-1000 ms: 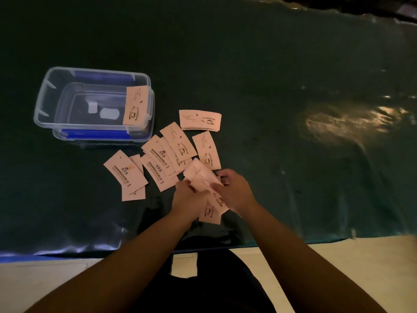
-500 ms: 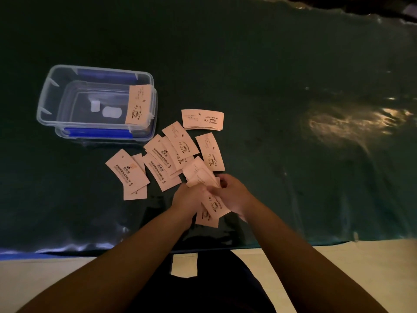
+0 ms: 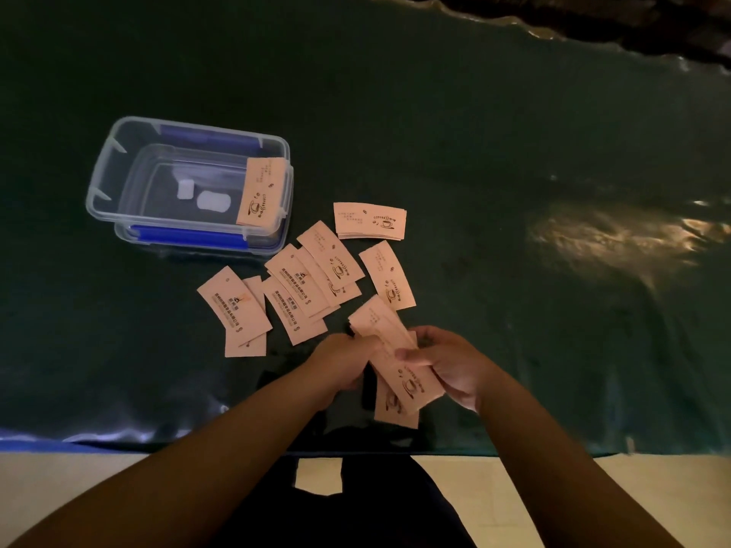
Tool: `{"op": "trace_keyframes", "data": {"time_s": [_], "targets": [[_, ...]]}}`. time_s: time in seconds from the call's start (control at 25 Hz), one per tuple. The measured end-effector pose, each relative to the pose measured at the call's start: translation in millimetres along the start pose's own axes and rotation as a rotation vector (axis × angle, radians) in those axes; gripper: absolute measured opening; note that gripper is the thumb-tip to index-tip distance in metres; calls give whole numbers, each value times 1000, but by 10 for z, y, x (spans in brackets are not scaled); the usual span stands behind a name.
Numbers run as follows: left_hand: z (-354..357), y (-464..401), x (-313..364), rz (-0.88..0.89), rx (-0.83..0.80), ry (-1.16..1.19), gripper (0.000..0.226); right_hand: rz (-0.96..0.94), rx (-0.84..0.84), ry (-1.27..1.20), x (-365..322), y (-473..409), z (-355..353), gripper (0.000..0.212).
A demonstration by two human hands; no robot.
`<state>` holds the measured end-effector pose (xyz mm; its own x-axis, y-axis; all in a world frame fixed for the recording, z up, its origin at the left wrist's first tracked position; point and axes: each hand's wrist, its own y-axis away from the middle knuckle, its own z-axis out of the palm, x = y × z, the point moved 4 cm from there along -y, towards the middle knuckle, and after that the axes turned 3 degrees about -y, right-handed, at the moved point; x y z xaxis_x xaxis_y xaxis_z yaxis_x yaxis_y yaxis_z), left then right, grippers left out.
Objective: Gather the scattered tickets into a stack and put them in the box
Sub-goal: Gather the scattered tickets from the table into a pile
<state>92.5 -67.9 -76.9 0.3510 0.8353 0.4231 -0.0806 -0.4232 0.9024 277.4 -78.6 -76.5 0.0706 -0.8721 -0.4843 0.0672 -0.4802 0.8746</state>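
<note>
Several pale pink tickets (image 3: 312, 286) with coffee-cup prints lie scattered and overlapping on a dark green table. A small neat stack of tickets (image 3: 370, 220) lies beyond them. One ticket (image 3: 261, 191) leans inside the right end of a clear plastic box (image 3: 103, 183) at the left. My left hand (image 3: 344, 363) and my right hand (image 3: 451, 361) both grip a bunch of tickets (image 3: 389, 342) near the table's front edge. One more ticket (image 3: 393, 409) lies under the bunch, partly hidden.
The box sits on a clear lid with blue clips (image 3: 190, 237). A glossy dark green cover (image 3: 514, 152) spreads over the table, with a bright glare patch (image 3: 609, 235) at the right. The table's front edge (image 3: 553, 452) runs just above a pale floor.
My hands have drawn the held tickets closer together into a tighter bunch. The tickets on the table and the box have not moved.
</note>
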Motion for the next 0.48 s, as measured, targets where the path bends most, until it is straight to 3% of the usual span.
{"op": "trace_keyframes", "data": {"time_s": [0.12,0.24,0.36,0.48], "targets": [[-154,-21,53,55,66,-42,30,-48,27,-97,-123,-59,-91,30],[-417,-44,118,64,202,79,28,-106,80,-101,-488,-224,-95,34],[-681,-94,144,39,376,168,58,-146,161,-6,-827,-435,32,39],[-873,-144,157,-8,455,193,70,-177,262,159,-989,-616,153,37]]}}
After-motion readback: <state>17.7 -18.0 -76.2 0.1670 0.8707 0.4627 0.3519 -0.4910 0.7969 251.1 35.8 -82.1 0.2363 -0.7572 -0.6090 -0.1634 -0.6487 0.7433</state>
